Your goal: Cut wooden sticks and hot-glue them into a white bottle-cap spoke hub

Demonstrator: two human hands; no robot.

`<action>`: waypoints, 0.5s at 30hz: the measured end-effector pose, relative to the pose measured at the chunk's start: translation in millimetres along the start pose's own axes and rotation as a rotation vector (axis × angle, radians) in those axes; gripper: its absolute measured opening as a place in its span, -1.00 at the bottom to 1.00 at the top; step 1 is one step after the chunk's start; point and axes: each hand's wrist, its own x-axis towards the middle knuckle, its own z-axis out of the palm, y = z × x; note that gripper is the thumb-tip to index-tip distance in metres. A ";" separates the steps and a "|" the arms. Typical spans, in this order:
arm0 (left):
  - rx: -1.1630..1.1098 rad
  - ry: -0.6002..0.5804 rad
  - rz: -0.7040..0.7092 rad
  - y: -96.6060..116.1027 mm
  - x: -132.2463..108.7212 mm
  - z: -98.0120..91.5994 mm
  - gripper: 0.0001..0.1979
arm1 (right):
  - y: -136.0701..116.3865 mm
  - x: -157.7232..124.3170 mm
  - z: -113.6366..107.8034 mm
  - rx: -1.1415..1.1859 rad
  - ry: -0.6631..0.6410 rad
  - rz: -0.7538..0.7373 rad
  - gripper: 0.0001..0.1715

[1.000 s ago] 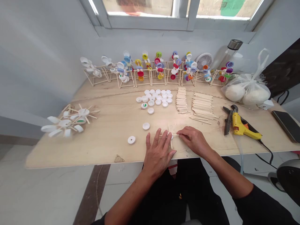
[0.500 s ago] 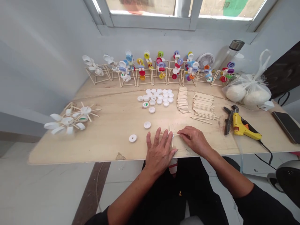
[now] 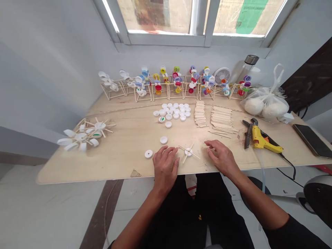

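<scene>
A white bottle cap (image 3: 188,152) lies near the table's front edge with thin wooden sticks (image 3: 192,146) crossed over it in an X. To its left my left hand (image 3: 166,160) rests on the table, fingers stretched and holding nothing. On the other side my right hand (image 3: 221,155) hovers or rests just apart from the sticks, fingers loosely bent and empty. Left of my left hand are a cap with a hole in its middle (image 3: 148,154) and a plain white cap (image 3: 163,140).
White caps (image 3: 176,111) and two stacks of sticks (image 3: 221,117) lie mid-table. A yellow glue gun (image 3: 266,140), pliers (image 3: 249,133) and a phone (image 3: 312,140) are at right. Stick-and-cap wheels (image 3: 80,137) sit at left. Colourful cap wheels on stick frames (image 3: 177,83) line the back.
Both hands have drawn away from the crossed sticks, the left to the left and the right to the right. The sticks and cap have turned on the table. The view has tilted up slightly.
</scene>
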 end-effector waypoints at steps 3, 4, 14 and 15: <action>-0.012 0.016 -0.023 -1.2 4.1 -1.1 -0.78 | -4.2 -2.9 0.2 0.005 0.003 -0.031 -0.72; -0.024 0.018 -0.036 -0.9 5.6 -1.9 -0.81 | -5.5 -3.6 0.2 0.004 -0.002 -0.038 -0.72; -0.032 0.100 -0.125 -11.4 -5.0 -26.4 -0.81 | -13.2 -1.7 6.0 -0.088 -0.031 -0.121 -0.74; 0.002 0.131 -0.127 -16.3 -6.9 -29.4 -0.82 | -15.2 -0.3 7.9 -0.116 -0.024 -0.145 -0.74</action>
